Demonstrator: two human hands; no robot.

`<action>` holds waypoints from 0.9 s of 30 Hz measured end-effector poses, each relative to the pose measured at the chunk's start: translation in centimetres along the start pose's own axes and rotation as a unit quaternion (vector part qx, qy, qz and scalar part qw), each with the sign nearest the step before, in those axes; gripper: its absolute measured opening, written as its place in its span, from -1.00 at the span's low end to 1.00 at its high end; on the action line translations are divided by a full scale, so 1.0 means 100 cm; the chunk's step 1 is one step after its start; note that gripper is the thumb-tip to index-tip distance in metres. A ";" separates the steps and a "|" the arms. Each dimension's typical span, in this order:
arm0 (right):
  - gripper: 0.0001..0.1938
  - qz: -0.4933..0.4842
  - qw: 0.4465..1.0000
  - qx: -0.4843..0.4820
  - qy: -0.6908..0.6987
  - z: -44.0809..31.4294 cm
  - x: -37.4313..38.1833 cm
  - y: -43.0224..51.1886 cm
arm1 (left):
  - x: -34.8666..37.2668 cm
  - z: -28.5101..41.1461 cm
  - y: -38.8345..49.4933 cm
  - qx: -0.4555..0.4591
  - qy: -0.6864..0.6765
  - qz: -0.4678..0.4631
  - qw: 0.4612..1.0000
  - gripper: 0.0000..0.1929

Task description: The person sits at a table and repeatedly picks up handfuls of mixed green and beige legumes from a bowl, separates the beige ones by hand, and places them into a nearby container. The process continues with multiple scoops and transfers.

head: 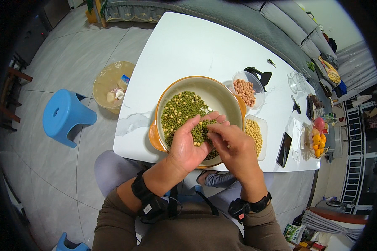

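My left hand point(186, 150) is palm up over a large cream pot with an orange rim and handles point(229, 109). Cupped in its palm is a heap of green mung beans point(199, 133) with a few pale soybeans mixed in. The thumb and forefinger of my right hand point(234, 142) pinch together at the heap's right edge. A pale bean, seemingly a soybean, shows under its curled fingers. Inside the pot lie more mung beans point(188, 108) dotted with soybeans, partly hidden by my hands. Right of the pot, a clear plastic box point(263, 150) holds soybeans point(253, 133).
A clear round tub point(260, 98) of peanuts point(245, 91) stands behind the box. Farther right on the white table point(188, 47) are a phone point(283, 149), keys point(296, 106) and fruit point(319, 144). A lined bin point(102, 81) and blue stool point(66, 113) stand left.
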State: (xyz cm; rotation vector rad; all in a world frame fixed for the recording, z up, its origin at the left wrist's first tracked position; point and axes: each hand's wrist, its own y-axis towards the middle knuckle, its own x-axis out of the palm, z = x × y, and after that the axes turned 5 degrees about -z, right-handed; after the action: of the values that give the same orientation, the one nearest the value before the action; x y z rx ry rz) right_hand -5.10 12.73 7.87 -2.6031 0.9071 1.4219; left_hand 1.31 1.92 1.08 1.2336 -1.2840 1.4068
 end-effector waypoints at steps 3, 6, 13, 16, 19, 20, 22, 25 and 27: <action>-0.81 0.042 0.995 0.073 0.060 0.005 -0.007 -0.005 | -0.002 0.001 0.002 0.007 -0.021 -0.013 1.000 -0.55; -0.82 0.099 0.970 0.168 0.147 0.022 -0.026 -0.016 | -0.002 0.004 0.000 -0.004 -0.030 -0.062 0.998 -0.59; -0.79 0.040 0.959 0.276 -0.042 0.068 -0.048 -0.048 | 0.007 0.001 -0.002 0.016 0.041 -0.008 0.999 -0.64; -0.79 0.034 0.969 0.229 -0.086 0.066 -0.046 -0.049 | 0.006 0.001 -0.001 0.012 0.042 -0.008 0.999 -0.60; -0.81 0.055 0.980 0.188 -0.044 0.050 -0.039 -0.039 | 0.004 0.002 -0.001 0.005 0.015 -0.012 1.000 -0.57; -0.82 0.061 0.986 0.157 -0.014 0.043 -0.035 -0.034 | 0.003 0.002 -0.001 0.003 0.002 -0.014 1.000 -0.57; -0.84 0.048 0.993 0.103 0.014 0.027 -0.027 -0.025 | 0.002 0.001 0.000 0.004 0.004 -0.008 1.000 -0.55; -0.84 0.007 0.999 0.041 0.024 0.006 -0.013 -0.011 | 0.002 0.001 0.000 0.005 0.020 -0.019 1.000 -0.52; -0.82 -0.004 1.000 0.021 0.018 -0.002 -0.005 -0.002 | 0.002 0.001 0.000 -0.003 0.031 -0.018 0.999 -0.52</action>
State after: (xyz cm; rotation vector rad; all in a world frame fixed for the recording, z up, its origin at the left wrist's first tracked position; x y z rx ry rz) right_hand -5.04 13.08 8.34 -2.6072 0.9179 1.3433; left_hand 1.33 1.77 1.32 1.1940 -1.2162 1.4048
